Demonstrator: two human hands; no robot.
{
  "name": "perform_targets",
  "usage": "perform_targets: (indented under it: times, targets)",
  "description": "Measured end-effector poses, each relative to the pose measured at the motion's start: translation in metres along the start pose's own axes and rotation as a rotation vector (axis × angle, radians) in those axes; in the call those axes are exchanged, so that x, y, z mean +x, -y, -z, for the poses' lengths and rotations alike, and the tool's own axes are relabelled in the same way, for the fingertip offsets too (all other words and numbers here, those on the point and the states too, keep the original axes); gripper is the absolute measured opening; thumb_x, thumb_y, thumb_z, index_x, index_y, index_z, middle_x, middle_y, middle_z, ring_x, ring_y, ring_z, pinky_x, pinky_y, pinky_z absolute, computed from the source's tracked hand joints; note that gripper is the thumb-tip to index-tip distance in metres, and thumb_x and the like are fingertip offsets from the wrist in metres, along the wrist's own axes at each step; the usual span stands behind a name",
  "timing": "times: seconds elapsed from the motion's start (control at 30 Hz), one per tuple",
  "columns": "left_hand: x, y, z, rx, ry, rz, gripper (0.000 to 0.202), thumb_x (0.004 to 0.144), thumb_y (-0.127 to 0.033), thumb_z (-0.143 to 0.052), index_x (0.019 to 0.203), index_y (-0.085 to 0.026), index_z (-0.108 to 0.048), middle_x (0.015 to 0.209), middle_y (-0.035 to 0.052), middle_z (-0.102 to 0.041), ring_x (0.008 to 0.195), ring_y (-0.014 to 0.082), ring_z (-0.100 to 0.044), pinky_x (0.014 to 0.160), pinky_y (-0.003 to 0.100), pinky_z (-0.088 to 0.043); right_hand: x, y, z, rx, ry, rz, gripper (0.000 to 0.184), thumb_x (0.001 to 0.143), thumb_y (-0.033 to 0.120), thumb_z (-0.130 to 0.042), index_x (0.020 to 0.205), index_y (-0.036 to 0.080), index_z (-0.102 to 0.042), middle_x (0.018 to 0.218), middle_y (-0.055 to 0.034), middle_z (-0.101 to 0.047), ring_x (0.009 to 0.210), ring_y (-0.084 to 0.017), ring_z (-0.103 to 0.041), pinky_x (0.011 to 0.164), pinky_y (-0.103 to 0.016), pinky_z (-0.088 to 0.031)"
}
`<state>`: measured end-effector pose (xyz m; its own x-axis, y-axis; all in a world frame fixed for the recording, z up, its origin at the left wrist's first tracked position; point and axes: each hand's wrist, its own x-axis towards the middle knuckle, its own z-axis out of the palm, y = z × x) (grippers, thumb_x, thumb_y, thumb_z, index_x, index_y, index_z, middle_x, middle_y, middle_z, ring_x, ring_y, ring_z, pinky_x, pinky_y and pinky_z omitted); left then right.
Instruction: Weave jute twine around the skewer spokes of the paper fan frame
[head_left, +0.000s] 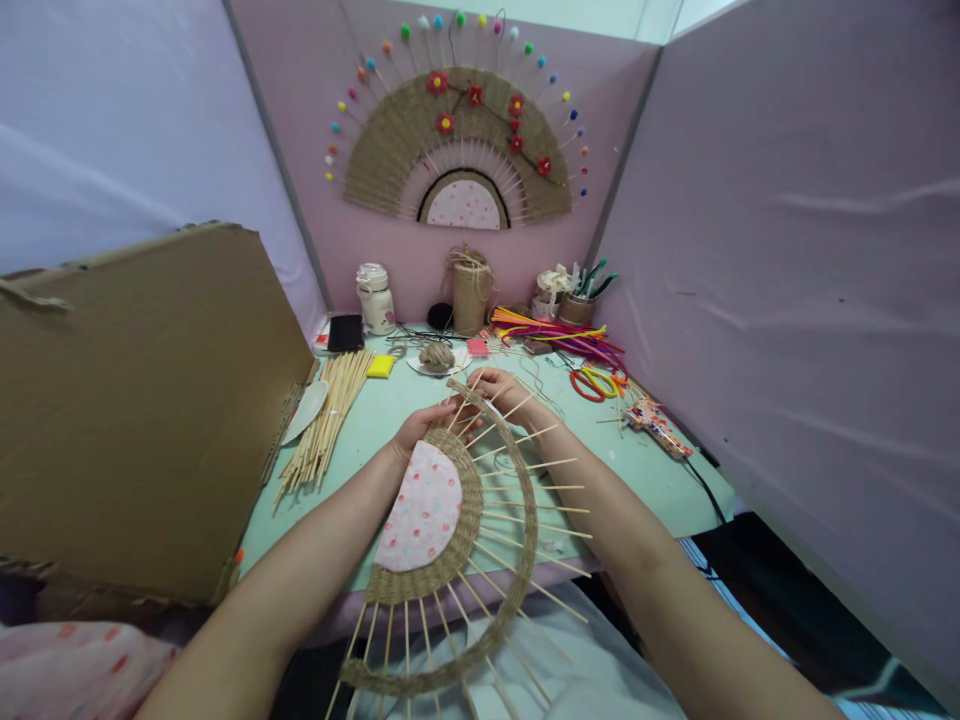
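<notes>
A half-round woven fan (471, 490) of twine and thin wooden sticks is held tilted over the front of the table, its lower end over my lap. Pink-dotted white fabric (424, 505) covers its centre. An outer twine band (531, 505) arcs across the spread sticks, with bare stick between it and the inner weave. My left hand (426, 425) grips the fan's upper end, fingers partly behind the sticks. At the upper end of the outer band, my right hand (504, 390) is closed with its fingertips among the sticks; any loose strand in them is too small to make out.
A stick bundle (330, 415) and cardboard (142, 410) are at left. Behind stand a twine spool (471, 295), a white jar (375, 298) and a twine ball (437, 356). At right lie pipe cleaners (562, 335), scissors (592, 383) and a corded glue gun (656, 428). A decorated fan (390, 140) hangs behind.
</notes>
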<state>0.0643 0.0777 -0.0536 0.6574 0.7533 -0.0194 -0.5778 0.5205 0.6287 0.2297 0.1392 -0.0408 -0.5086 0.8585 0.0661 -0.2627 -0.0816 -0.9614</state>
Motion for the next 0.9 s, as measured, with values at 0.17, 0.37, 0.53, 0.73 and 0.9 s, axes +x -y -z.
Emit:
perform_targets:
  times: [0.17, 0.37, 0.53, 0.73, 0.9]
  targets:
    - [0.000, -0.007, 0.001, 0.028, 0.036, 0.003, 0.045, 0.075, -0.013, -0.055, 0.120, -0.012, -0.058, 0.107, 0.0125, -0.065, 0.090, 0.0218, -0.063, 0.074, 0.032, -0.048, -0.001, 0.001, -0.002, 0.007, 0.008, 0.000, 0.033, 0.052, 0.035, -0.080, 0.067, 0.016, -0.057, 0.056, 0.0042, -0.055, 0.050, -0.009, -0.051, 0.048, -0.022, -0.039]
    - [0.007, -0.020, 0.003, 0.010, -0.032, 0.092, 0.040, 0.085, -0.025, -0.050, 0.121, -0.009, -0.058, 0.094, 0.0121, -0.068, 0.080, 0.0200, -0.064, 0.069, 0.030, -0.048, 0.001, 0.005, -0.004, 0.036, 0.027, -0.050, 0.033, 0.055, 0.035, -0.079, 0.069, 0.017, -0.055, 0.051, 0.0072, -0.048, 0.047, -0.008, -0.047, 0.045, -0.021, -0.038]
    - [0.008, -0.017, 0.000, -0.012, -0.051, 0.067, 0.035, 0.088, -0.024, -0.049, 0.119, -0.012, -0.059, 0.091, 0.0106, -0.068, 0.076, 0.0181, -0.065, 0.065, 0.028, -0.048, 0.008, 0.012, 0.002, -0.041, 0.050, -0.048, 0.033, 0.059, 0.037, -0.077, 0.071, 0.016, -0.054, 0.051, 0.0064, -0.050, 0.047, -0.007, -0.046, 0.046, -0.020, -0.034]
    - [0.007, -0.012, -0.004, -0.031, -0.125, 0.041, 0.025, 0.086, -0.020, -0.051, 0.105, -0.012, -0.065, 0.092, 0.0106, -0.069, 0.084, 0.0193, -0.066, 0.065, 0.027, -0.047, 0.019, 0.027, 0.005, -0.209, 0.127, -0.058, 0.036, 0.060, 0.041, -0.077, 0.068, 0.016, -0.052, 0.049, 0.0072, -0.046, 0.041, -0.004, -0.036, 0.041, -0.019, -0.021]
    - [0.007, -0.012, -0.005, -0.011, -0.138, 0.022, 0.023, 0.084, -0.016, -0.053, 0.104, -0.012, -0.065, 0.094, 0.0098, -0.069, 0.085, 0.0192, -0.066, 0.066, 0.027, -0.047, 0.026, 0.040, 0.009, -0.233, 0.235, -0.094, 0.037, 0.061, 0.041, -0.077, 0.067, 0.016, -0.051, 0.050, 0.0089, -0.041, 0.039, -0.002, -0.027, 0.039, -0.018, -0.015]
